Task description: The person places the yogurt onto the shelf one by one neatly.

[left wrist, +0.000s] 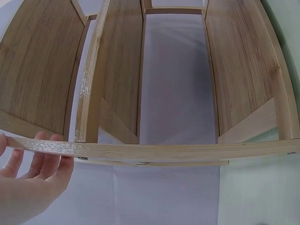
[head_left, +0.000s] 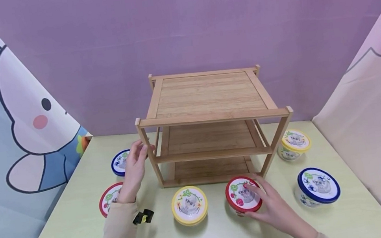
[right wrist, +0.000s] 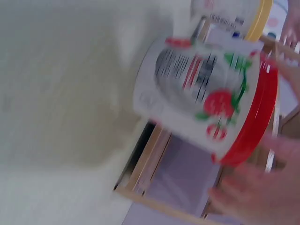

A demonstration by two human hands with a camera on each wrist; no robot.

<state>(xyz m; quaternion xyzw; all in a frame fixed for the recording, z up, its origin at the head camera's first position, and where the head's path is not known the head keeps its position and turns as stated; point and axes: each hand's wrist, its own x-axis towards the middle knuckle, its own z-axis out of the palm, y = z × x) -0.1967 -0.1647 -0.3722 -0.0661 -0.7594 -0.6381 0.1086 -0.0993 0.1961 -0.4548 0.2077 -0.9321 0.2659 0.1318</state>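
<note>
A three-tier wooden shelf rack [head_left: 208, 93] stands in the middle of the table. My left hand [head_left: 136, 166] grips its front left post, thumb on one side and fingers on the other; the left wrist view shows the fingers [left wrist: 47, 164] bent about that post [left wrist: 154, 151]. In front of the rack, my right hand [head_left: 270, 204] holds a round tub with a red lid [head_left: 243, 194], its fingers spread around the lid. Berries are printed on the white side of this tub [right wrist: 201, 93]. Left of it is a yellow-lidded tub [head_left: 189, 205].
On the right stand another yellow-lidded tub [head_left: 294, 144] and a blue-lidded tub [head_left: 318, 186]. A second blue-lidded tub [head_left: 120, 163] and a red-lidded one [head_left: 109, 198] are partly behind my left arm. A purple cloth [head_left: 196, 23] hangs behind the rack.
</note>
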